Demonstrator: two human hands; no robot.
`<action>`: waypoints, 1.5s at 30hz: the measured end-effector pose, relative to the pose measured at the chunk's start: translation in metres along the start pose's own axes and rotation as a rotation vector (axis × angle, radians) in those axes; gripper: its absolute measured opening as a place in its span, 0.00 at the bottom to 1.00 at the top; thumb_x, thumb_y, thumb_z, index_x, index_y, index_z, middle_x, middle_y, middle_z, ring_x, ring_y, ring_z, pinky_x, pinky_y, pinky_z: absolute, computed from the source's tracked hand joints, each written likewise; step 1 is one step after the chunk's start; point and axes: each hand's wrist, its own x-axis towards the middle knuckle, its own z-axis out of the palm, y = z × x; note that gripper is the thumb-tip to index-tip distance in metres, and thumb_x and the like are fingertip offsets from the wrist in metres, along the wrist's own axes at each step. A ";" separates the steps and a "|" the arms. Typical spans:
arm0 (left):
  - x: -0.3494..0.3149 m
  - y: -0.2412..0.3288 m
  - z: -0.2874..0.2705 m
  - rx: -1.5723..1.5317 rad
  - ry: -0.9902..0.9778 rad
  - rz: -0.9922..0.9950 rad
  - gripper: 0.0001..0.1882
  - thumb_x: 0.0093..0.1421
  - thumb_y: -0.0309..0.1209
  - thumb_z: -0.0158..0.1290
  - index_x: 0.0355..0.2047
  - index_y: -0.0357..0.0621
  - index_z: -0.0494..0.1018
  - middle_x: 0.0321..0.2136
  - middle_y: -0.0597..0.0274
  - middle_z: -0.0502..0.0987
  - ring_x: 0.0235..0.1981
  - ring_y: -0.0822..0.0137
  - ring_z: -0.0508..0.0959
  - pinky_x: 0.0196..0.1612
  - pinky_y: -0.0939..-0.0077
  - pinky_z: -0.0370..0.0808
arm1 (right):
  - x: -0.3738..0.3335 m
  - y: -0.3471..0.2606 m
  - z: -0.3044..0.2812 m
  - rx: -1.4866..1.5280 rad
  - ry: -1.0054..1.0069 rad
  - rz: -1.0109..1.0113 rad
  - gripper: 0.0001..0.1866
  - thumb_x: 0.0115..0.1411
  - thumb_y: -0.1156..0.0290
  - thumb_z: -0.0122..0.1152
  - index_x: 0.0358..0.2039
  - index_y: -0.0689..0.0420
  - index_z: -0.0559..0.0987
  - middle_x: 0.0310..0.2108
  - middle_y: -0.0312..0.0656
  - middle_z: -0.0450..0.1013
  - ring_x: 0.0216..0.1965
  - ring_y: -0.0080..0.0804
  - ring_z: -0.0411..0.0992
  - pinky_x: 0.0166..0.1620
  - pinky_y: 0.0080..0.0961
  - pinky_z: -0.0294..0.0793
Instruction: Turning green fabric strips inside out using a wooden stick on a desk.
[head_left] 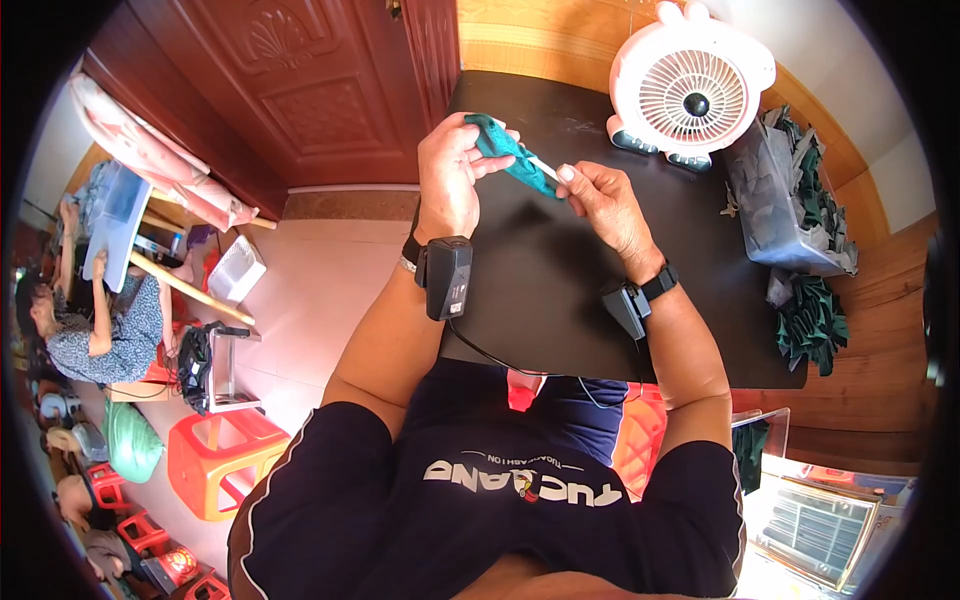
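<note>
Above the dark table, a narrow piece of teal fabric (497,140) stretches slantwise between my two hands. My left hand (449,180) is closed around its upper end, with the thumb and fingers curled about it. The fingers of my right hand (600,200) pinch the lower end. A thin white strip (541,167) shows along the fabric beside my right thumb; what it is, I cannot make out. Both wrists wear black straps with small box-shaped devices, the left device (449,278) and the right device (628,309).
The black table (540,290) carries a pink-and-white fan (692,85) at the back. On the right are a clear bin (765,200) of grey and green fabric pieces and a dark green bundle (812,322). A red stool (222,450) and a seated person (115,330) are at left.
</note>
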 end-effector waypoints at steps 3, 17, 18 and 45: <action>0.002 -0.001 -0.004 0.005 0.011 0.010 0.12 0.57 0.32 0.41 0.32 0.36 0.70 0.30 0.52 0.77 0.35 0.62 0.79 0.36 0.70 0.77 | -0.002 0.000 0.001 0.074 -0.062 -0.078 0.17 0.58 0.58 0.60 0.22 0.59 0.76 0.14 0.27 0.61 0.19 0.14 0.56 0.23 0.16 0.56; -0.001 0.015 0.008 0.012 0.123 0.247 0.20 0.51 0.25 0.42 0.46 0.36 0.68 0.39 0.51 0.76 0.40 0.59 0.78 0.28 0.79 0.77 | -0.008 -0.007 0.005 0.024 -0.115 -0.052 0.19 0.61 0.55 0.55 0.26 0.58 0.79 0.15 0.29 0.64 0.19 0.16 0.59 0.24 0.17 0.60; 0.000 0.015 0.005 0.010 0.125 0.248 0.20 0.51 0.25 0.42 0.46 0.36 0.68 0.39 0.51 0.76 0.40 0.59 0.78 0.28 0.79 0.77 | -0.008 -0.006 0.005 0.012 -0.104 -0.059 0.19 0.61 0.55 0.55 0.27 0.59 0.79 0.15 0.29 0.64 0.20 0.15 0.59 0.25 0.17 0.61; -0.025 0.059 0.014 -0.109 0.001 0.241 0.12 0.60 0.28 0.43 0.35 0.31 0.71 0.28 0.59 0.74 0.29 0.69 0.77 0.37 0.70 0.79 | -0.035 -0.089 0.009 -0.281 0.149 -0.419 0.06 0.55 0.75 0.62 0.32 0.61 0.77 0.25 0.37 0.76 0.26 0.18 0.71 0.32 0.16 0.71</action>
